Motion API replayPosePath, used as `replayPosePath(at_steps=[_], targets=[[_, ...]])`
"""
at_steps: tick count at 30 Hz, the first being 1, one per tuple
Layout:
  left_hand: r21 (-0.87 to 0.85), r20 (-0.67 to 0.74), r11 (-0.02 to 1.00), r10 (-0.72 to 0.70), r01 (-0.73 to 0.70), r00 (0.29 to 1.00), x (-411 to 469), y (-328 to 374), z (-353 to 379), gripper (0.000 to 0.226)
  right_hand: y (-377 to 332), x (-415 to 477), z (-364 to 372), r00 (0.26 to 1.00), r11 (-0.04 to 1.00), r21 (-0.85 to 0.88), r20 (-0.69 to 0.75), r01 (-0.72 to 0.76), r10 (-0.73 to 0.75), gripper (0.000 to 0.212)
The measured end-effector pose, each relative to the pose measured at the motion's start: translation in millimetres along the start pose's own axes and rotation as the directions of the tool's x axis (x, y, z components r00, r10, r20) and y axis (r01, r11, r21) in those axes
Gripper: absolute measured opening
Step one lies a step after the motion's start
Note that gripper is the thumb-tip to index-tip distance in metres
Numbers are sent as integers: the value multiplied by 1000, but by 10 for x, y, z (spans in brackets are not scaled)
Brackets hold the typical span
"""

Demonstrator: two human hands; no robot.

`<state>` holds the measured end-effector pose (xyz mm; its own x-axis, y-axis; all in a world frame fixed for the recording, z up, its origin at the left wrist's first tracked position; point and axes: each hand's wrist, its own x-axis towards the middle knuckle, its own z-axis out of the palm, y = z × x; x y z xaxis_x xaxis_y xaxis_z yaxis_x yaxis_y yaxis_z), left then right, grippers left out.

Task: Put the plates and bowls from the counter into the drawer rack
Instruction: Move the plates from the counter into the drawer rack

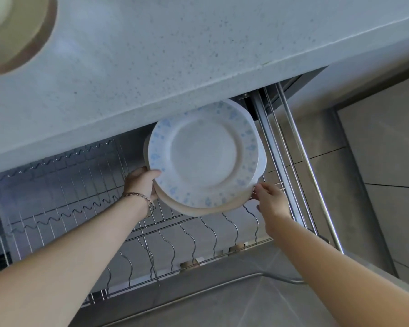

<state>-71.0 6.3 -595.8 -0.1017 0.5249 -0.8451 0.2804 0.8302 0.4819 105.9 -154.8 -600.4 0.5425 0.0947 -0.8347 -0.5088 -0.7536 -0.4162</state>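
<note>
Plates sit stacked between both hands, above the rack: left hand grips one rim, right hand pinches the other; lower them level, then stand each upright in it

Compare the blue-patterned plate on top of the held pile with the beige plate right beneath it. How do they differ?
The patterned plate is white with blue marks round its rim; the beige plate is plain. The patterned plate shows its whole face; the beige plate shows only a crescent along the lower edge. Both are round and gripped together by the left hand and right hand above the rack.
</note>
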Motion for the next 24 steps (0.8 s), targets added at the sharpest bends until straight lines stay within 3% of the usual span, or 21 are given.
replayPosePath(at_steps=[3,14,19,21,24], targets=[[0,16,1000,24,-24,1000,13,61,35,23,-86,35,15,1000,1000,13,15,13,-13,7],[39,72,999,34,-37,997,98,148,153,20,-264,137,168,994,977,200,-90,77,-60,28],[51,69,992,112,-116,991,45,45,152,22,-263,117,133,994,983,177,-103,52,-34,25],[124,49,974,183,-188,982,46,13,146,6,-274,104,155,990,990,130,-135,61,-43,28],[385,-26,861,370,-332,929,26,-26,138,44,-309,41,208,959,997,-27,-273,74,-78,35]])
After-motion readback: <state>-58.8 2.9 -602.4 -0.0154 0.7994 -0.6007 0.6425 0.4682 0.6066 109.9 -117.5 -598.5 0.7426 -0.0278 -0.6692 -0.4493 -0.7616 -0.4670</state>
